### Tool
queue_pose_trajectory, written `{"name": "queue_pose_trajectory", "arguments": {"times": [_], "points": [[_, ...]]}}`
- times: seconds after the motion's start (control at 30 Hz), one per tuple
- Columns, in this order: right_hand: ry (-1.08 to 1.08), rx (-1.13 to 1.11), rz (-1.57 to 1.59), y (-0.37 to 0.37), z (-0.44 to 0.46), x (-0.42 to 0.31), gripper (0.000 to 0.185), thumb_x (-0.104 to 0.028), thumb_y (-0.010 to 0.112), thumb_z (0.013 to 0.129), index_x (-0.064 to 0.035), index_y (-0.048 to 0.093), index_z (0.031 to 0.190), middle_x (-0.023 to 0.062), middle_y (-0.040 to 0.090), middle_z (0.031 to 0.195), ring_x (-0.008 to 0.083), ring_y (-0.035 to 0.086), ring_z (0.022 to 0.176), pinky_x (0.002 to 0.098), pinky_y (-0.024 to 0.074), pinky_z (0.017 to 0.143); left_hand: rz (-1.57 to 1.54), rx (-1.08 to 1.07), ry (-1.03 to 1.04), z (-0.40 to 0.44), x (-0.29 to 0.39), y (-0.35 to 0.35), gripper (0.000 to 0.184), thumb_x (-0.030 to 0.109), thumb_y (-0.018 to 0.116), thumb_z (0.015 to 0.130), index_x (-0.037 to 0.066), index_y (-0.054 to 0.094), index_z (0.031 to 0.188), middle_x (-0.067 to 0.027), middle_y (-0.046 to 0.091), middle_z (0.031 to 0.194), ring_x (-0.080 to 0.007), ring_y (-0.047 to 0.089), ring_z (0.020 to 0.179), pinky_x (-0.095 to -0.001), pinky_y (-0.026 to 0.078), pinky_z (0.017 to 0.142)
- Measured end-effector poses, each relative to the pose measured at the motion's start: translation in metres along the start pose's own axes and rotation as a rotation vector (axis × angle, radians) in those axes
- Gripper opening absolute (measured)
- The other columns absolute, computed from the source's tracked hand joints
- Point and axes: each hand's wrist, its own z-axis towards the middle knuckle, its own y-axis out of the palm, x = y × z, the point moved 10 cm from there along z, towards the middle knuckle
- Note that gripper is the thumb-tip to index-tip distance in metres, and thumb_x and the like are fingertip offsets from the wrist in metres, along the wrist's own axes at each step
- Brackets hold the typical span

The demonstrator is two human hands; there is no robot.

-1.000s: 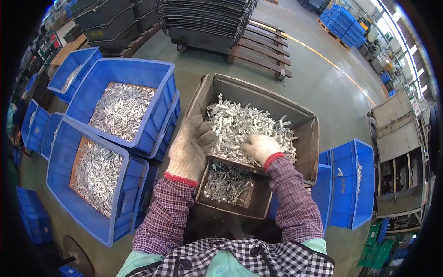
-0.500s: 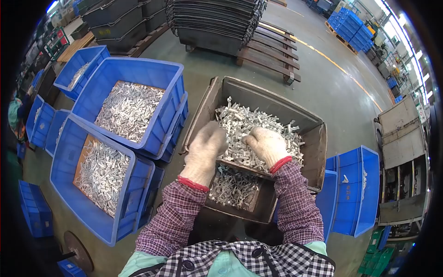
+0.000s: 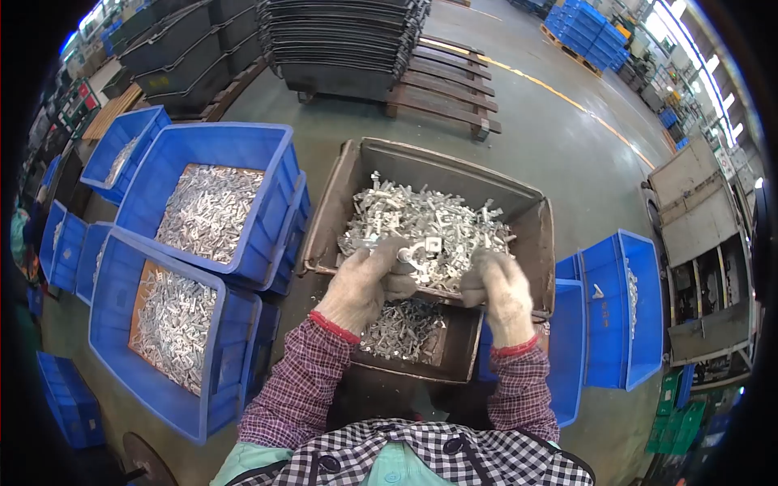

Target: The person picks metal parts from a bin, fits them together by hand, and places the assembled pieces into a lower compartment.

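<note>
My left hand (image 3: 369,279), in a pale knitted glove with a grey palm side, is closed on a small metal part (image 3: 411,257) above the front of the large bin. My right hand (image 3: 498,293), gloved alike, has its fingers curled together at the bin's front right; what they hold, if anything, is hidden. Many loose silvery metal parts (image 3: 446,223) lie in the large worn metal bin (image 3: 531,235). Below both hands, a smaller metal bin (image 3: 459,344) contains darker parts (image 3: 403,330).
Blue crates (image 3: 279,158) with metal parts are at the left. More blue crates (image 3: 608,324) stand at the right. Beyond the bin are stacked dark bins (image 3: 344,77) and a wooden pallet (image 3: 446,89). A metal frame (image 3: 701,267) stands far right.
The left hand has moved down and turned, and a part now shows at its fingertips. My right hand has drawn back from the pile to the bin's front edge. The view has shifted slightly.
</note>
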Motion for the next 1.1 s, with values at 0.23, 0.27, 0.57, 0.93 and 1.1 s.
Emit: {"name": "queue_pose_trajectory", "arguments": {"times": [0.23,0.27,0.57,0.93,1.1], "points": [[0.098,-0.331,0.167,0.029,-0.013,0.034,0.041,-0.022,0.065,0.100,0.0076,0.063,0.128,0.0134,0.070,0.113,0.0189,0.067,0.099,0.0326,0.0564,0.082,0.084,-0.270,-0.201,-0.012,-0.038,0.039,0.057,0.033,0.067,0.102,-0.007,0.055,0.141,-0.0180,0.070,0.118,-0.0246,0.073,0.097,-0.0398,0.062,0.082],[0.098,-0.318,0.207,0.026,-0.014,0.036,0.041,-0.022,0.064,0.100,0.0076,0.063,0.127,0.0135,0.070,0.114,0.0191,0.067,0.099,0.0326,0.0562,0.084,-0.010,-0.310,-0.230,-0.012,-0.046,0.040,0.057,0.033,0.066,0.102,-0.007,0.055,0.140,-0.0185,0.070,0.119,-0.0249,0.073,0.098,-0.0405,0.062,0.082],[-0.027,-0.043,-1.380,-0.095,-0.059,-0.034,0.032,-0.038,0.067,0.094,-0.0122,0.076,0.112,0.0145,0.073,0.115,0.0311,0.070,0.101,0.0403,0.0550,0.092,0.224,-0.071,-0.194,0.002,-0.045,0.019,0.054,0.032,0.064,0.103,-0.006,0.054,0.140,-0.0146,0.070,0.098,-0.0223,0.074,0.077,-0.0355,0.064,0.072],[-0.045,0.047,-0.324,-0.049,-0.048,-0.011,0.049,-0.024,0.064,0.099,0.0042,0.060,0.138,0.0138,0.074,0.111,0.0184,0.074,0.090,0.0304,0.0576,0.085,0.172,-0.166,-0.254,-0.006,-0.051,0.038,0.053,0.036,0.067,0.102,-0.003,0.060,0.136,-0.0096,0.066,0.099,-0.0166,0.066,0.083,-0.0322,0.057,0.074],[-0.225,-0.164,-0.404,0.022,-0.022,0.029,0.045,-0.029,0.060,0.101,0.0025,0.066,0.134,0.0181,0.068,0.128,0.0226,0.062,0.123,0.0343,0.0477,0.106,0.275,-0.268,-0.238,-0.009,-0.052,0.040,0.055,0.036,0.066,0.102,-0.004,0.057,0.138,-0.0112,0.070,0.105,-0.0169,0.069,0.086,-0.0298,0.057,0.075]]}}
